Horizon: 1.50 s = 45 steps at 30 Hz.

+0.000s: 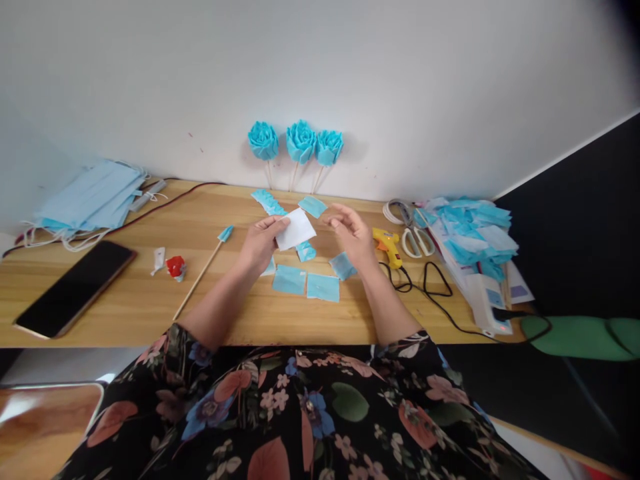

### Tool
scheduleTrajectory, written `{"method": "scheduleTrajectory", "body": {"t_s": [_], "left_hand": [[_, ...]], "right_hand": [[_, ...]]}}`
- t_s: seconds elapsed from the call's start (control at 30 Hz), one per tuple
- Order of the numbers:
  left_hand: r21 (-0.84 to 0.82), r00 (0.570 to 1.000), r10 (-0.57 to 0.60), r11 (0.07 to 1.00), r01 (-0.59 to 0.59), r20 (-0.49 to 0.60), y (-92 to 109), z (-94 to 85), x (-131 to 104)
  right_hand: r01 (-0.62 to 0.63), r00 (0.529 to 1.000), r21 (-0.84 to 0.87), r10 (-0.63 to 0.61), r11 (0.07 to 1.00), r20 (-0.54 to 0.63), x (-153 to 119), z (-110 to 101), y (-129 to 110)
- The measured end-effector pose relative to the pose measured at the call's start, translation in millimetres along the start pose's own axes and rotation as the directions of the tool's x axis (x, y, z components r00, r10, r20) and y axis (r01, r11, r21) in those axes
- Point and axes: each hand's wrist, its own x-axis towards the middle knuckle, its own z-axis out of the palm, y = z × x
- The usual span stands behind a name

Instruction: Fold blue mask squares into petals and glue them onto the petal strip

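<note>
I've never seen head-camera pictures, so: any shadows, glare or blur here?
Head view: soft shadows on the wall beside the blue roses; white glare on the glossy brown surface at lower left; right hand slightly soft.

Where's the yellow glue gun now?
In the head view, right of centre, the glue gun lies on the table between the right hand and the scissors.

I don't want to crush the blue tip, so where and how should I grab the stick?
Probably pinch the stick at mid-length, thumb and finger coming from above, across its slant. It is thin, bare there and straight, lying on the table, with the blue tip at its far end, clear of that grip.
</note>
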Motion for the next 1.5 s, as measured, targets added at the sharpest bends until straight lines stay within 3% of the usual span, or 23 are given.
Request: {"method": "scheduleTrajectory", "body": {"t_s": [0.2, 0.37, 0.67, 1.13, 1.3, 1.5], "left_hand": [[0.008, 0.998, -0.047, 0.999, 0.047, 0.030, 1.0, 2.0, -1.6], [0.056, 0.997, -0.046, 0.998, 0.043, 0.065, -2.1, 1.7, -3.2], [0.197, 0.990, -0.025, 0.980, -0.002, 0.137, -4.6, 1.5, -2.0], [0.317, 0.988, 0.039, 0.945, -0.085, 0.149, -2.9, 3.3, -7.6], [0.328, 0.984, 0.047, 0.939, -0.103, 0.174, -2.0, 2.5, -6.0], [0.420, 0.963, 0.079, 0.889, -0.185, 0.257, -0.6, 3.2, -8.2]], "right_hand": [[0.243, 0.952, -0.150, -0.206, 0.958, 0.228, -2.3, -1.8, -15.2], [0.253, 0.930, -0.135, -0.202, 0.958, 0.307, -3.5, 2.0, -16.0], [0.138, 0.959, -0.090, -0.111, 0.986, 0.259, -4.4, 4.9, -11.8], [0.005, 0.980, -0.072, 0.009, 0.997, 0.199, -5.8, 10.7, -9.1], [0.011, 0.976, -0.058, 0.002, 0.998, 0.218, -5.7, 12.1, -10.2], [0.032, 0.988, -0.010, -0.030, 0.999, 0.154, -6.8, 14.8, -6.9]]}}
